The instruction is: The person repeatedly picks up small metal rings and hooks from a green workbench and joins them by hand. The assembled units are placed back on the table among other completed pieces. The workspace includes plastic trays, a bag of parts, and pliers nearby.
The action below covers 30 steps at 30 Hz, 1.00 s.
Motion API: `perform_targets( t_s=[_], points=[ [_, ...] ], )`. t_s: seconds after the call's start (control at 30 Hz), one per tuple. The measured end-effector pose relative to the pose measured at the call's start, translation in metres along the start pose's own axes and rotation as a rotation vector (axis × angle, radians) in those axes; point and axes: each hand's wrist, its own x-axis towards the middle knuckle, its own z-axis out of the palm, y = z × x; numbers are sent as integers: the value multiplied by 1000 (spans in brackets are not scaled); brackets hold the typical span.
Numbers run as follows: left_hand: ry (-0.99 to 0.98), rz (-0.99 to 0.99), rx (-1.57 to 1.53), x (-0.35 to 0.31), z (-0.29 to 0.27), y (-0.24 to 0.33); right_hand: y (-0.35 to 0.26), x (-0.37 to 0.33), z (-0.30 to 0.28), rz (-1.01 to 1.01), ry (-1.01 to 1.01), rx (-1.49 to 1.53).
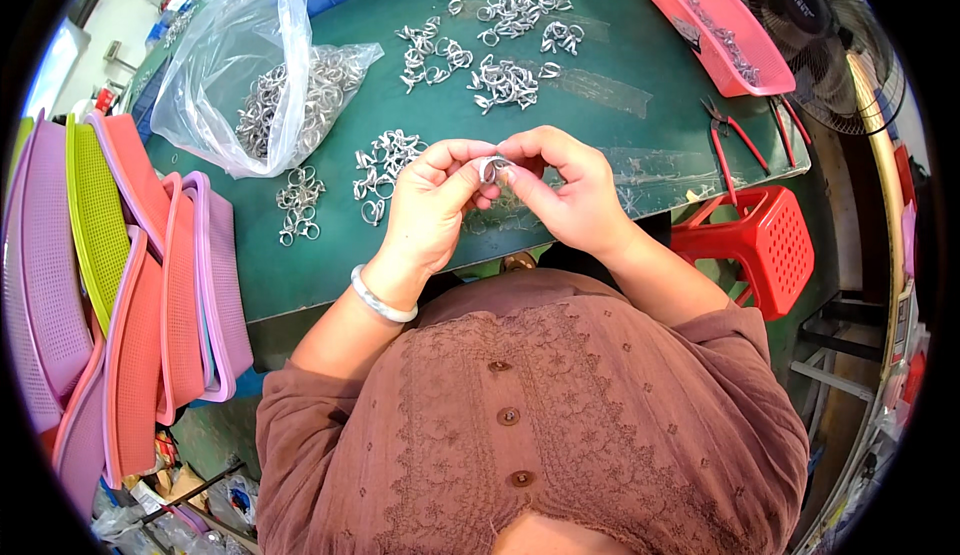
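Observation:
Between my two hands, above the near edge of the green table (pixel 330 285), is a small silver-grey metal ring (pixel 490 167). My left hand (pixel 430 200) pinches it from one side with thumb and fingers. My right hand (pixel 565 185) grips it from the other side, thumb pressed close to it. Fingers cover part of the ring. Just left of my hands lies a pile of similar rings (pixel 385 160), with a smaller group (pixel 300 205) further left. More heaps of rings (pixel 505 85) lie beyond my hands.
A clear plastic bag (pixel 230 75) of rings stands at the back left. Stacked colourful baskets (pixel 130 305) crowd the left side. At right are a pink basket (pixel 690 0) with metal pieces, red-handled pliers (pixel 725 145), a fan (pixel 810 35) and a red stool (pixel 760 245).

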Motion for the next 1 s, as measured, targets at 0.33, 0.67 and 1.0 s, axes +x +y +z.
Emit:
perform_targets(
  t_s=[0.33, 0.67, 1.0],
  points=[
    [-12, 84, 146, -9, 10, -2, 7, -1, -1, 69, 96, 34],
    [-71, 69, 88, -6, 8, -3, 8, -1, -4, -81, 59, 2],
    [-104, 75, -4, -5, 5, -5, 2, -1, -5, -129, 41, 13]
  ],
)
